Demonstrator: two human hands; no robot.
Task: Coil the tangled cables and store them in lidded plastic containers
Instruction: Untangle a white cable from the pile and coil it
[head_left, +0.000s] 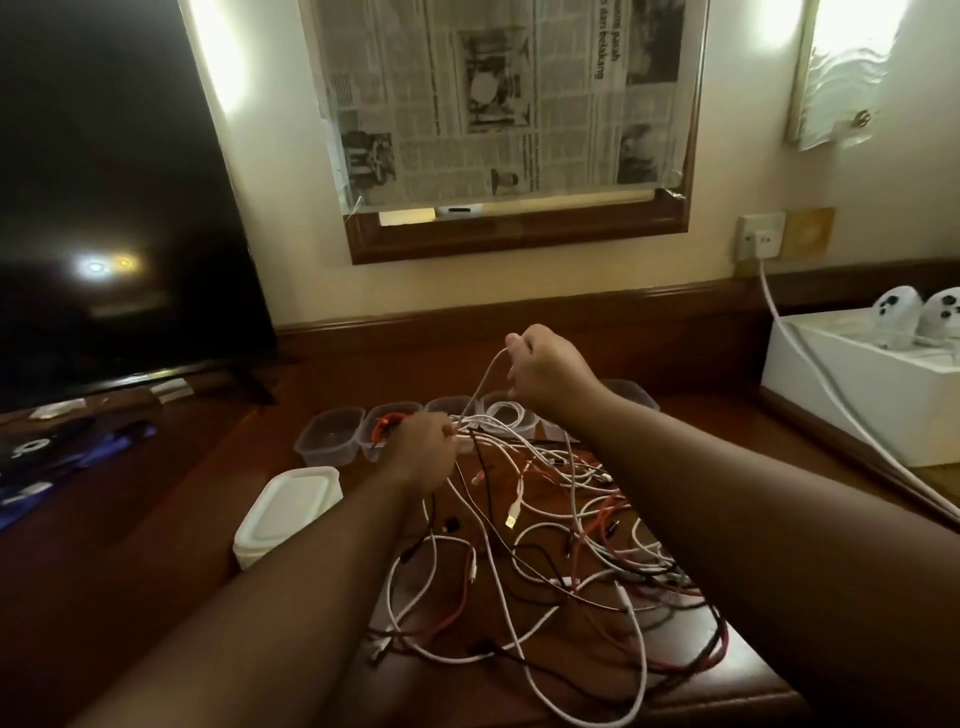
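A loose tangle of white, red and black cables (545, 561) sprawls over the dark wooden tabletop, one white cable (485, 382) lifted out of it in a raised strand. Behind the tangle stands a row of small clear plastic containers (332, 434), lids off; one holds a coiled red cable (382, 426), another a coiled white cable (511, 413). Left of the heap sits a stack of white plastic lids (288, 509).

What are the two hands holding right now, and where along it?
Both hold a white cable. The right hand pinches it at the top of a raised stretch; the left hand grips it lower, near the containers. Which end cannot be told.
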